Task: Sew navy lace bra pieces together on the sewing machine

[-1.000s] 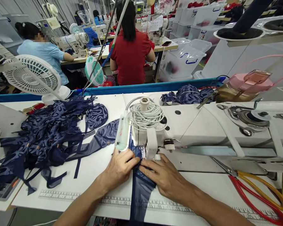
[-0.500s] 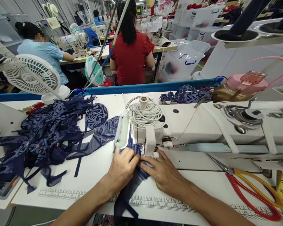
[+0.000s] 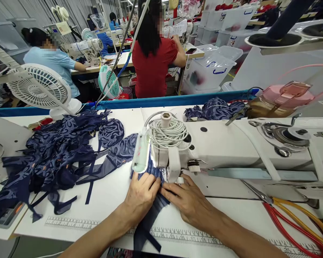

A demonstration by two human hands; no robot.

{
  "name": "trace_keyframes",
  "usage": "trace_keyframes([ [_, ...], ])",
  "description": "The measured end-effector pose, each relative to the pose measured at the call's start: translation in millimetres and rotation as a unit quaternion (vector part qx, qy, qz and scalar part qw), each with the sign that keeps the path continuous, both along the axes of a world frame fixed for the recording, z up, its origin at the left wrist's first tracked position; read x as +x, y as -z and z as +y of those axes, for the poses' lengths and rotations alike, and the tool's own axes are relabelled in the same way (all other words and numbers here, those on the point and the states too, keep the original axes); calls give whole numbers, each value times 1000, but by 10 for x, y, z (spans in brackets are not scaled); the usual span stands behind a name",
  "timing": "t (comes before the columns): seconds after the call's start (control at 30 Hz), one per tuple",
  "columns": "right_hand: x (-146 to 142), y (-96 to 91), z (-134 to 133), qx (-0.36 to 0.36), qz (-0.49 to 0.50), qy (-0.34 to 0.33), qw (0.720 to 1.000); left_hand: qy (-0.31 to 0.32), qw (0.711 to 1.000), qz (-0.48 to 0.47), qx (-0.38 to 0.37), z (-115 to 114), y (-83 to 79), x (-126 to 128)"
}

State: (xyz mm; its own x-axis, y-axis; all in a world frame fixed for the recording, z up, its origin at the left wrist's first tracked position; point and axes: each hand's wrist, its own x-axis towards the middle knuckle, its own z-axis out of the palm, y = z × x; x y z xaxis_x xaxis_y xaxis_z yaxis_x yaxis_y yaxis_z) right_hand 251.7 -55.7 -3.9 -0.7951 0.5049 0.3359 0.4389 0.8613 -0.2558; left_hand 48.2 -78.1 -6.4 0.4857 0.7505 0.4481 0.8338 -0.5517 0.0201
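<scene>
"Where is the cloth placed?"
"At the left end of the machine, under left grip and right grip; pinching cannot be told."
"Handling?"
"Probably light, limp; best held flat by its edges."

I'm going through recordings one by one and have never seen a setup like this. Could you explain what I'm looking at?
There is no robot here. One camera, worn on a person's head, looks forward and down at their bare hands. The big white machine is a sewing machine, with a coil of pale cord on its head. The left hand and right hand rest on navy fabric just in front of the needle area; whether the fingers pinch or only press it is unclear. On the white table lie a pile of navy patterned pieces to the left and scissors to the right. A ruler scale runs along the near edge.
</scene>
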Motion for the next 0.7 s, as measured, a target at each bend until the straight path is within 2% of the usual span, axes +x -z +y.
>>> trace_keyframes([
  [0.2,-7,8,15,-7,-6,21,1000,-56,997,29,49,-5,3,189],
  [0.3,8,28,5,-5,-10,27,1000,-78,996,16,45,-72,51,124],
  [0.47,-42,30,-24,-16,-46,20,999,-23,998,-65,-1,-42,-30,-131],
  [0.57,-60,-6,-46,-23,-17,19,999,-31,997,-69,-14,-43,-69,-76],
  [0.7,-21,-35,-47,-16,40,9,999,-42,998,-44,9,-107,-21,12],
])
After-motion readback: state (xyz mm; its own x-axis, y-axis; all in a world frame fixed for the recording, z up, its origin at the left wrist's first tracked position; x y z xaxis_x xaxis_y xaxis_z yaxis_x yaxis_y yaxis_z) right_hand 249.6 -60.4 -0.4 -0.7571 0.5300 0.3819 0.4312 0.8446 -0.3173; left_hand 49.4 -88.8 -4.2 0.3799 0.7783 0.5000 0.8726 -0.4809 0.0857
